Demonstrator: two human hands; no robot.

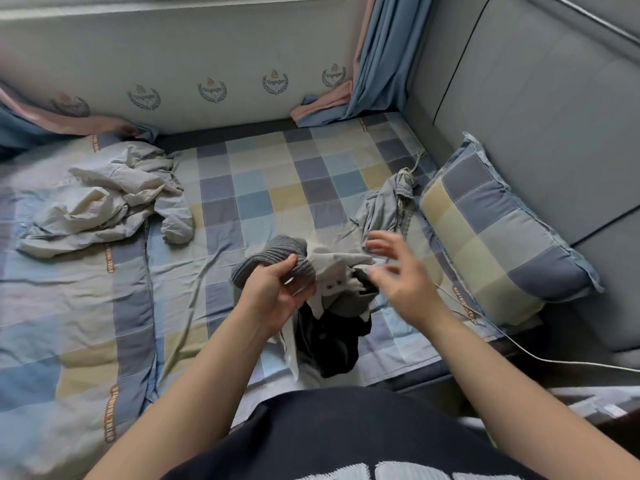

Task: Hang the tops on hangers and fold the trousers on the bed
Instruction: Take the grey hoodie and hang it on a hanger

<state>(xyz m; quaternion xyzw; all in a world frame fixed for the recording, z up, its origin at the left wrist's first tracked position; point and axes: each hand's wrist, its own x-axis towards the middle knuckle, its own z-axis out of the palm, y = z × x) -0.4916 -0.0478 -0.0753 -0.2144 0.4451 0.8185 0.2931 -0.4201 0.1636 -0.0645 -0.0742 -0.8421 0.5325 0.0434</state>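
Note:
My left hand (273, 292) grips a bunched garment (332, 271) by its grey ribbed cuff above the bed; its pale grey and dark parts hang down toward the sheet. My right hand (398, 271) hovers just right of the bundle with fingers spread and blurred, holding nothing. A grey pair of trousers (388, 206) with a drawstring lies crumpled beside the pillow. A cream and pale grey top (104, 202) lies rumpled at the left of the bed. No hanger is in view.
The checked bedsheet (270, 188) covers the bed. A checked pillow (498, 233) leans against the grey padded headboard (540, 98) at right. A white cable (554, 362) runs along the bed's right edge. Blue and pink curtains (374, 64) hang at the far corner.

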